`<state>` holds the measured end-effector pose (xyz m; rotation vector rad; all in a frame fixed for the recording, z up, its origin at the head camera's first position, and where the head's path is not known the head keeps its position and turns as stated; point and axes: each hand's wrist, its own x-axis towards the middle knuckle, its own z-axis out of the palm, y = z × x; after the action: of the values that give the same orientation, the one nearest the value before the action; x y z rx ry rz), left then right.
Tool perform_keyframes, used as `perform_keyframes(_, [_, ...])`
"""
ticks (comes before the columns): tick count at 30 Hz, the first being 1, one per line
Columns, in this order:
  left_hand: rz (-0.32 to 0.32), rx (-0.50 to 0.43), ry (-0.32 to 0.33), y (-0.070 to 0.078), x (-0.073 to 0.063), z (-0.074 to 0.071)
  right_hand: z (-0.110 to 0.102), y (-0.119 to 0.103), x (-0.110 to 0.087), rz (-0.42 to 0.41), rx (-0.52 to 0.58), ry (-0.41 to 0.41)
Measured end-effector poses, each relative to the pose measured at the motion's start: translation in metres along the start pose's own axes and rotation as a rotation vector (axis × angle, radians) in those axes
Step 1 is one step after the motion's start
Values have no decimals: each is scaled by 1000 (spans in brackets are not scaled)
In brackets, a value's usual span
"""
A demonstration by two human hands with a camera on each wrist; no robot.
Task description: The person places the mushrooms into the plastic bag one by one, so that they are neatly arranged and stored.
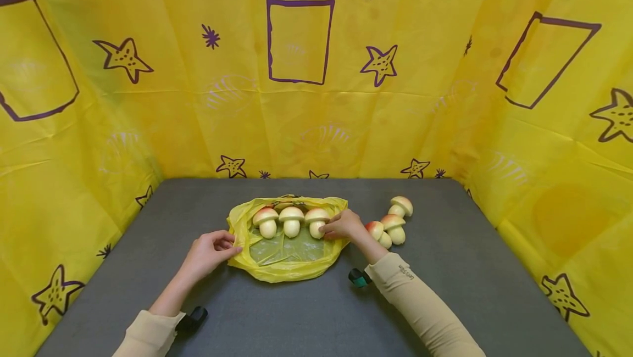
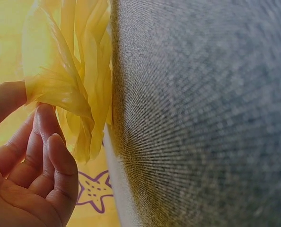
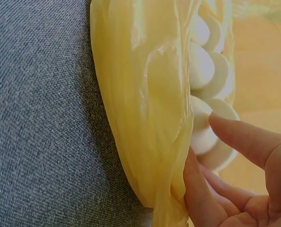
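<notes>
A yellow plastic bag (image 1: pixel 277 274) lies on the table with its mouth spread wide. Three toy mushrooms, pale with reddish cap tops, sit side by side inside: a left one (image 1: pixel 267 228), a middle one (image 1: pixel 291 228) and a right one (image 1: pixel 317 216). My left hand (image 1: pixel 207 255) pinches the bag's left rim between thumb and forefinger, as the left wrist view shows. My right hand (image 1: pixel 346 226) reaches over the bag's right rim and holds the right mushroom by its stem, thumb (image 3: pixel 244 139) against it. The fingers' far contact is partly hidden.
Right of the bag, three more mushrooms lie on the grey table (image 1: pixel 296 324): a far one (image 1: pixel 401 205), a middle one (image 1: pixel 394 227) and a near one (image 1: pixel 378 232) partly behind the right wrist. Yellow patterned cloth (image 1: pixel 301 126) walls the table's back and sides.
</notes>
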<state>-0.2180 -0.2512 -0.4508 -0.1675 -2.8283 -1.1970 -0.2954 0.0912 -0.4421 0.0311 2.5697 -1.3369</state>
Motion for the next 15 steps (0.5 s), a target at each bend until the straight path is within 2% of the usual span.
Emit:
perform_keyframes(6, [7,0,4,-1,1,0,-2,0,-1,-18,-6,-8])
perform_keyframes(15, [14,-3,4,-1,0,1,-6,-1,-6,11,96,-50])
